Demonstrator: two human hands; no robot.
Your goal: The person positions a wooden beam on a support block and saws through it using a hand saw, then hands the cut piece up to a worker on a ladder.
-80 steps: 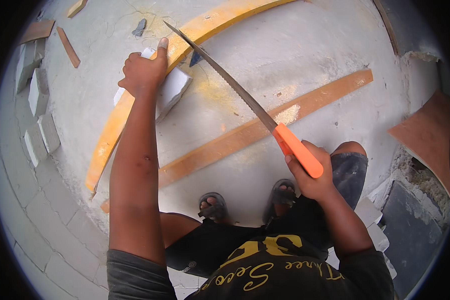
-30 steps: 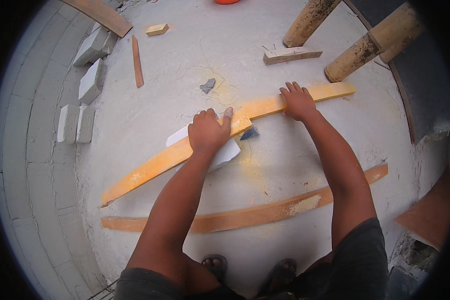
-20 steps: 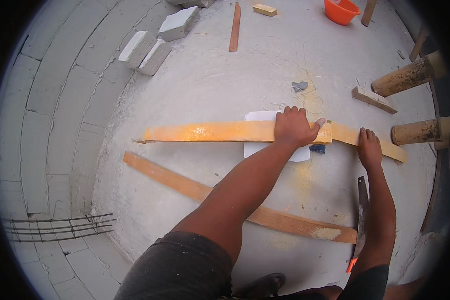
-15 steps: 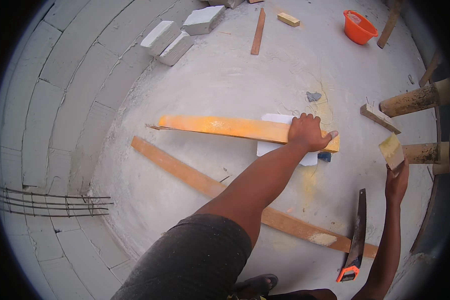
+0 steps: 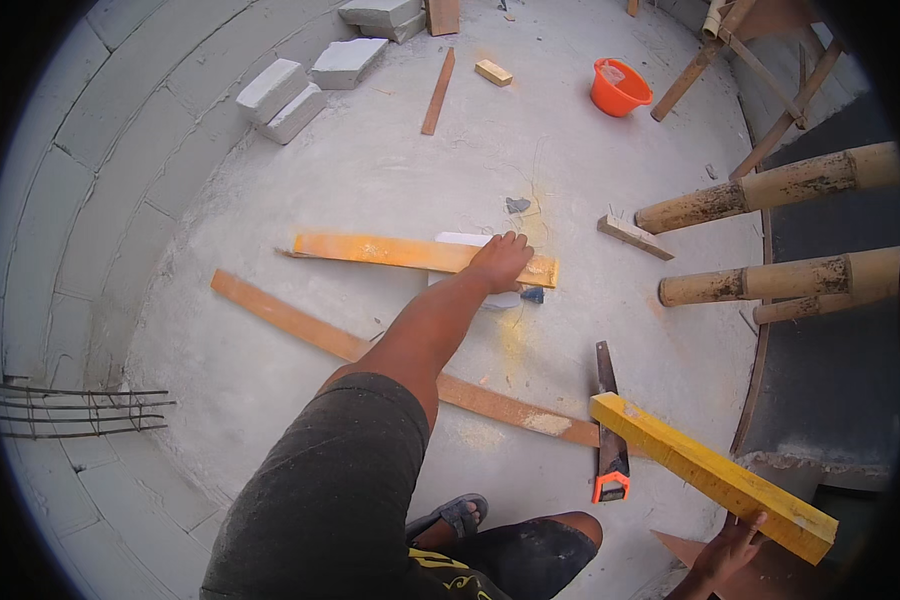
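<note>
My left hand [image 5: 500, 262] grips the yellow-stained plank [image 5: 370, 248] near its right end, where it rests on a white block [image 5: 505, 300] beside a small dark blue object [image 5: 532, 295]. At lower right my right hand [image 5: 732, 548] holds a separate yellow timber piece [image 5: 710, 465] raised at a slant. Partly behind that piece lies a handsaw [image 5: 607, 372] with an orange-edged handle, across a brown plank [image 5: 290, 322] on the concrete floor [image 5: 210, 420].
Bamboo poles [image 5: 745, 195] stand at right beside a nailed wood block [image 5: 630, 235]. An orange basin [image 5: 620, 95], grey blocks [image 5: 345, 65] and wood offcuts [image 5: 492, 72] lie at the back. A curved block wall [image 5: 90, 240] runs along the left, with protruding rebar [image 5: 80, 405].
The saw left my right hand and lies on the floor. My right hand took the yellow piece from the plank's right end, lifting it down to lower right. My left hand stays on the plank.
</note>
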